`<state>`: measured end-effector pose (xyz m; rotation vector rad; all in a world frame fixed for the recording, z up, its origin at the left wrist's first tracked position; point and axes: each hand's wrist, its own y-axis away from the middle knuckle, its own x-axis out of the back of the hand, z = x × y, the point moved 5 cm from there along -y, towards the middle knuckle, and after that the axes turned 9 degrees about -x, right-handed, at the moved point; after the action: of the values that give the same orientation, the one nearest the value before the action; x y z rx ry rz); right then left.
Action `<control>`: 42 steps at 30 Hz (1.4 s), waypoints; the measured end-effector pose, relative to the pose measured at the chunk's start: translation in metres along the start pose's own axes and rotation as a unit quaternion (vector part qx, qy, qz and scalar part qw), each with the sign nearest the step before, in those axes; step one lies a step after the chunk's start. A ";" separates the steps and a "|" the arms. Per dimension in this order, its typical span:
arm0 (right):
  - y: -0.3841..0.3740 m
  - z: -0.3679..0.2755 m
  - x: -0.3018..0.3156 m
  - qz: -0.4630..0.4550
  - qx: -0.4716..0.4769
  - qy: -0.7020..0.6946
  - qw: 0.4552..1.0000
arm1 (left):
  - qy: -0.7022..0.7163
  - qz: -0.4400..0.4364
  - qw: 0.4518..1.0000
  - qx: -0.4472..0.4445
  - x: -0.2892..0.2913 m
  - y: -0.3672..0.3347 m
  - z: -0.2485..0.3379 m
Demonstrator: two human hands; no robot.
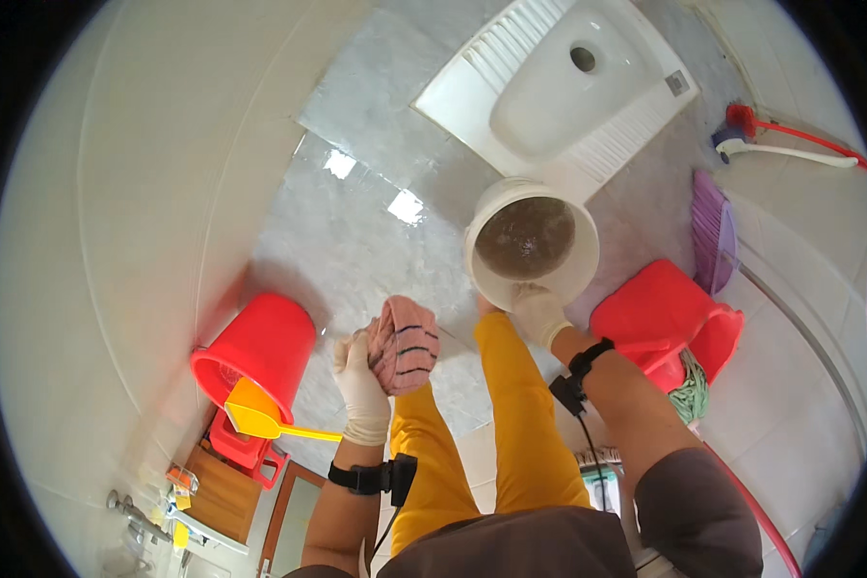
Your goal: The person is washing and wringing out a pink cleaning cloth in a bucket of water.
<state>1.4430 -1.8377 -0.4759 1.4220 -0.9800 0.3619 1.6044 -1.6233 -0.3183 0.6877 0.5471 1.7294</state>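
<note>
My left hand [361,390], in a pale glove, is closed around a bunched pink cloth [406,347] with dark stripes, held up in front of my left leg. My right hand [538,311], gloved the same way, grips the near rim of a white bucket [583,260]. Murky greyish-brown water [527,236] fills part of this bucket, which stands beside the near corner of a white squat toilet [597,159]. Most of my right fingers are hidden inside or behind the rim.
At left, a red bucket [279,337] has a yellow dipper [253,409] at its mouth, near a red stool [246,448]. To the right are a red mop bucket [650,308] with a green mop head [690,390], a purple broom [711,231] and toilet brushes [739,125]. Grey floor tiles [356,250] look wet.
</note>
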 end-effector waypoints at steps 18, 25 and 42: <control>-0.153 0.123 0.211 -0.087 -0.003 -0.446 0.891 | 0.076 0.090 0.990 0.078 0.172 0.053 -0.029; -0.159 0.130 0.213 -0.143 -0.084 -0.660 0.733 | 0.142 0.126 0.976 0.107 0.175 0.076 -0.026; -0.081 0.131 0.315 0.153 0.121 -0.900 0.390 | 0.212 0.047 0.970 0.112 0.177 0.074 -0.045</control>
<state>1.6407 -2.0785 -0.3138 1.4800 -3.0379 -1.3016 1.4881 -1.4710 -0.2714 0.5029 1.0315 1.9335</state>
